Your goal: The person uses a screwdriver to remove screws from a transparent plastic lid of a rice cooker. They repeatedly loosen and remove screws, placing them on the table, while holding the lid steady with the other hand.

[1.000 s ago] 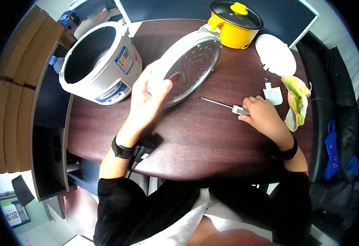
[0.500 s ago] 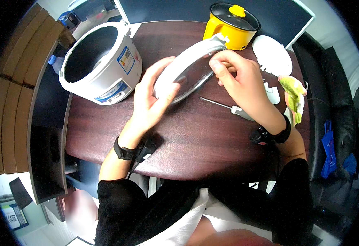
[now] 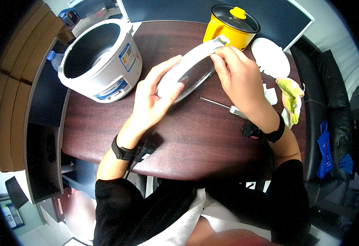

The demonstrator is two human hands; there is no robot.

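Observation:
My left hand (image 3: 148, 92) grips a rice cooker lid (image 3: 183, 67) by its lower left edge, thumb on the underside and fingers behind. The lid is tilted above the table, with its white rim and shiny inner face showing. At its upper right end, beside a small white hinge-like part, the fingertips of my right hand (image 3: 245, 80) are pinched together against the rim. Whatever sits between them is hidden. Under the lid lies a screwdriver (image 3: 216, 102), its handle partly covered by my right forearm. The white rice cooker body (image 3: 124, 80) stands lidless at the left.
A yellow pot (image 3: 224, 33) with a dark lid stands at the back. On the right are a white oval cover (image 3: 271, 57), a small white plastic piece (image 3: 271, 95) and a green-and-white cloth (image 3: 291, 98). A dark partition (image 3: 171, 10) borders the brown table (image 3: 179, 147).
My right fingertips have moved up and now meet the lid's rim. The lid has shifted slightly right in the picture, with my left hand still holding it.

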